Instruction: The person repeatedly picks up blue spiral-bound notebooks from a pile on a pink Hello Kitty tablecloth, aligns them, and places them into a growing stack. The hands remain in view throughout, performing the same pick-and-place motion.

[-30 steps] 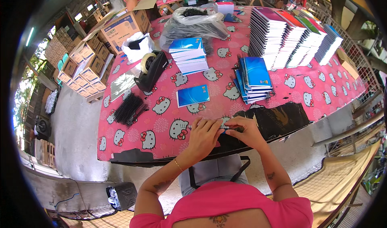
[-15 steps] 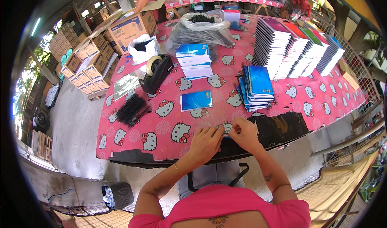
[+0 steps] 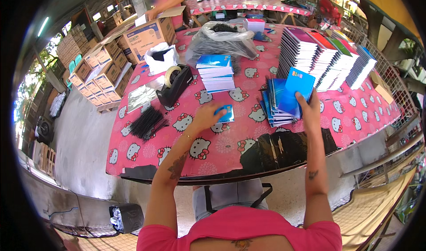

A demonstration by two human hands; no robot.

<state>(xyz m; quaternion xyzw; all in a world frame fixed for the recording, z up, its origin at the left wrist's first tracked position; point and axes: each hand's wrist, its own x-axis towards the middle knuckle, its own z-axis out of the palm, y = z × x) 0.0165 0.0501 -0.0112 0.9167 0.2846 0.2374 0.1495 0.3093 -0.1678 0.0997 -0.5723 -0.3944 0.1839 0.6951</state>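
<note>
My right hand grips a blue spiral notebook by its lower right edge, thumb on the cover. It is tilted over a low pile of blue notebooks with black coil bindings. My left hand lies over the left part of a single blue notebook flat on the table, fingers reaching onto its cover. Behind that hand stands a stack of blue-covered notebooks. Loose black binding coils lie to its left, near a black tape dispenser.
Tall stacks of spiral notebooks stand at the right. A plastic bag of black coils and a white bag sit farther back. Cardboard boxes fill the far left, where another person works. A dark torn patch marks the front edge.
My hands have parted from the front edge. The right has moved up and right with a blue notebook to the pile; the left has gone forward onto the single notebook.
</note>
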